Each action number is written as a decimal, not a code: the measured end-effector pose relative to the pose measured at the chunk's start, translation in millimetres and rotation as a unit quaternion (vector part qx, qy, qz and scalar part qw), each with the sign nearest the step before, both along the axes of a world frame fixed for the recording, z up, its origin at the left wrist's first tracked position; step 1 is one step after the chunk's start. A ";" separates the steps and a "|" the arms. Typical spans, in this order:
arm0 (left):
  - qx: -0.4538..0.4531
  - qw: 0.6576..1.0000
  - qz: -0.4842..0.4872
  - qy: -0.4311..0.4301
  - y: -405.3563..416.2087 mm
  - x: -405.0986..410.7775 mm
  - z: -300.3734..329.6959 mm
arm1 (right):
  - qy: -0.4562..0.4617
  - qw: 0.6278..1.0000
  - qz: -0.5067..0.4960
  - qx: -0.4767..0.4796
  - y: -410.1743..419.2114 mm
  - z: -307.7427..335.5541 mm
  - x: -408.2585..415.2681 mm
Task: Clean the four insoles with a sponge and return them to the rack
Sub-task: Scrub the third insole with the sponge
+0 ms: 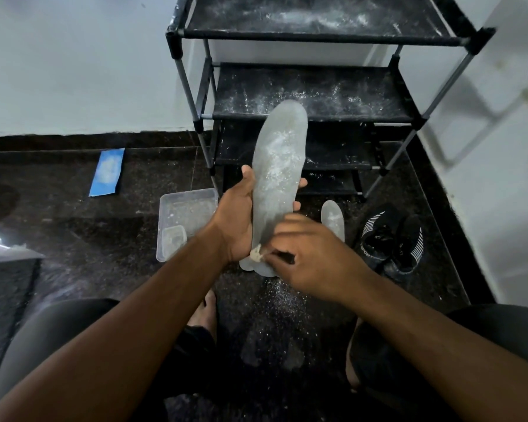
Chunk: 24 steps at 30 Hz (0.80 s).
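Two hands are busy: the grey insole (276, 166) is gripped at mid-length by the left hand (237, 220), thumb and fingers wrapped round its edges, toe up. A sponge (256, 254) is pinched by the right hand (311, 254) against the heel, below the left fingers.

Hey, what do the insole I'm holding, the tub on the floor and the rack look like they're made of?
Insole: probably flexible foam or rubber, matte grey, dusted with white powder; gripped by the left hand.
Tub: clear, slightly cloudy plastic, since the floor shows through its walls.
Rack: grey metal-looking tubes with black plastic-looking joints; shelves look like black fabric, powder-speckled.
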<state>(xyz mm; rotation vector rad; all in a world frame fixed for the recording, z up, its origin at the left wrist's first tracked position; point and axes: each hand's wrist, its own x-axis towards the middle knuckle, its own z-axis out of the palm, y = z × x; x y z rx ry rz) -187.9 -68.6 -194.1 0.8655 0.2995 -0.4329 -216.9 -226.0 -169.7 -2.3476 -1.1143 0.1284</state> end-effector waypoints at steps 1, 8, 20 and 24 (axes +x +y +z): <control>-0.007 1.000 -0.009 0.003 -1.4 -1.5 -0.2 | -0.016 1.000 -0.021 0.015 -1.8 0.1 4.4; -0.019 1.000 -0.009 0.004 2.5 1.3 -3.0 | 0.000 1.000 0.006 -0.004 1.2 1.0 -6.1; 0.005 1.000 -0.016 0.001 -4.8 -3.1 1.7 | -0.006 0.997 -0.065 0.031 -7.2 0.9 12.9; 0.014 1.000 -0.007 0.010 -9.5 -5.9 -3.2 | -0.030 0.994 -0.098 0.041 -14.3 1.7 23.9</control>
